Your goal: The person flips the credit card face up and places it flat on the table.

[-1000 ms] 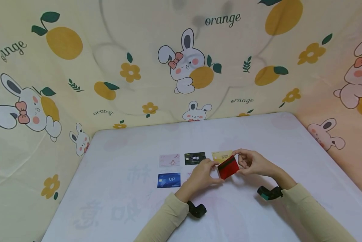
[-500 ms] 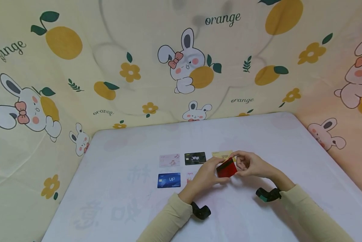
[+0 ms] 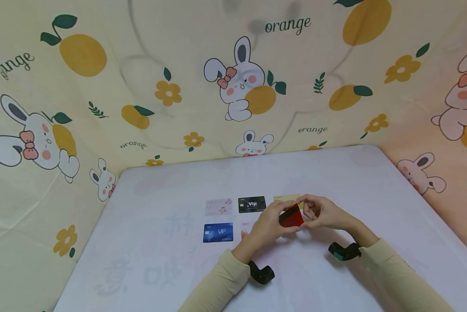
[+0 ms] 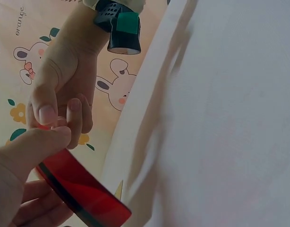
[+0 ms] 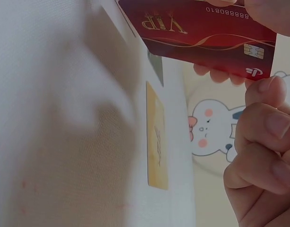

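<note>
A red VIP card (image 3: 291,218) is held above the white table between both hands. Its dark-striped back faces the head camera; the gold-lettered front (image 5: 201,28) shows in the right wrist view. My left hand (image 3: 265,223) grips it from the left, thumb along the lower edge and fingers at the upper one. My right hand (image 3: 324,213) pinches its right end between thumb and index finger, other fingers curled. In the left wrist view the card (image 4: 86,189) looks slightly bowed. Behind the hands, a gold card (image 5: 157,142) lies on the table, partly covered in the head view.
On the table (image 3: 139,242) lie a pale pink card (image 3: 218,206), a black VIP card (image 3: 251,204) and a blue VIP card (image 3: 218,232). Another pinkish card (image 3: 246,228) is mostly hidden by the left hand. A patterned cloth (image 3: 171,52) rises behind the table.
My left hand has shifted right along the red card, covering more of it, and the card sits slightly lower. My right hand has moved only slightly; the other cards stay put.
</note>
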A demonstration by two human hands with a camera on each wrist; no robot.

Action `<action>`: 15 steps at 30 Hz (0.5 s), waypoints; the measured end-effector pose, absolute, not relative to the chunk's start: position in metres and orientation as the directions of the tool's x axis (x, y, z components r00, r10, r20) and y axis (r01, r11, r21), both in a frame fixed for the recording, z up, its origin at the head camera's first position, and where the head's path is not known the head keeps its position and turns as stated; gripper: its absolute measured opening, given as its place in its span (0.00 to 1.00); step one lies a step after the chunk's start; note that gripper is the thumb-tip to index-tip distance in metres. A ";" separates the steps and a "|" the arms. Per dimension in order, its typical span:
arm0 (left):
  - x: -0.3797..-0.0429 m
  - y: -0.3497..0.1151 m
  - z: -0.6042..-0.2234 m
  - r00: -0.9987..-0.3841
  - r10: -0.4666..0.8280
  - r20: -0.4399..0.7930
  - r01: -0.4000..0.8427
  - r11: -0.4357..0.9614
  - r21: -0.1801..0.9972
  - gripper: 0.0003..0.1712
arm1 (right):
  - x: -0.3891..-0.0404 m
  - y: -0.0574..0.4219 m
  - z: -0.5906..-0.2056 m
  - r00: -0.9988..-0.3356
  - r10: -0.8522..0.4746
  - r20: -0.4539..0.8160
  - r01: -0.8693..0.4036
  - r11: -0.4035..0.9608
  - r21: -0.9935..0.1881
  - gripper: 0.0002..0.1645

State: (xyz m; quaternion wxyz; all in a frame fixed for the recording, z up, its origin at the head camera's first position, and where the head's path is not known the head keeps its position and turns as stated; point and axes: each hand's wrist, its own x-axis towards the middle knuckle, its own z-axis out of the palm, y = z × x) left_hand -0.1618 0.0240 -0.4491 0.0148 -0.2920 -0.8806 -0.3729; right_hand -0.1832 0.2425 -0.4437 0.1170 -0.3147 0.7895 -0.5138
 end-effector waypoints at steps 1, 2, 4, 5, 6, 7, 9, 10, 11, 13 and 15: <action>-0.162 0.024 -0.450 -0.830 0.503 0.242 0.523 0.549 0.652 0.34 | -0.183 0.242 -0.444 -0.774 -0.617 0.141 -0.378 0.272 -0.885 0.28; -0.162 0.024 -0.450 -0.831 0.502 0.240 0.521 0.547 0.655 0.33 | -0.183 0.242 -0.444 -0.773 -0.617 0.144 -0.380 0.269 -0.885 0.28; -0.163 0.024 -0.451 -0.832 0.502 0.236 0.517 0.548 0.658 0.32 | -0.184 0.242 -0.444 -0.770 -0.620 0.152 -0.383 0.257 -0.887 0.28; -0.164 0.024 -0.451 -0.831 0.503 0.236 0.516 0.543 0.662 0.32 | -0.184 0.243 -0.445 -0.768 -0.621 0.158 -0.386 0.251 -0.888 0.28; -0.164 0.024 -0.451 -0.831 0.503 0.236 0.515 0.538 0.667 0.32 | -0.185 0.243 -0.445 -0.767 -0.621 0.162 -0.386 0.244 -0.889 0.28; -0.164 0.024 -0.451 -0.830 0.504 0.239 0.516 0.531 0.672 0.31 | -0.185 0.243 -0.445 -0.767 -0.621 0.164 -0.385 0.240 -0.891 0.28; -0.165 0.024 -0.451 -0.828 0.505 0.244 0.516 0.516 0.684 0.31 | -0.186 0.243 -0.446 -0.767 -0.620 0.163 -0.379 0.234 -0.895 0.28; -0.165 0.024 -0.450 -0.827 0.506 0.246 0.516 0.507 0.691 0.30 | -0.186 0.244 -0.446 -0.768 -0.620 0.160 -0.375 0.232 -0.898 0.29; -0.165 0.024 -0.450 -0.827 0.506 0.245 0.513 0.502 0.697 0.30 | -0.186 0.244 -0.447 -0.769 -0.619 0.159 -0.372 0.232 -0.899 0.29; -0.166 0.024 -0.449 -0.828 0.506 0.241 0.508 0.494 0.706 0.30 | -0.186 0.244 -0.446 -0.770 -0.618 0.156 -0.370 0.234 -0.899 0.29; -0.165 0.023 -0.448 -0.832 0.503 0.232 0.497 0.495 0.713 0.30 | -0.186 0.244 -0.446 -0.769 -0.619 0.159 -0.372 0.231 -0.899 0.29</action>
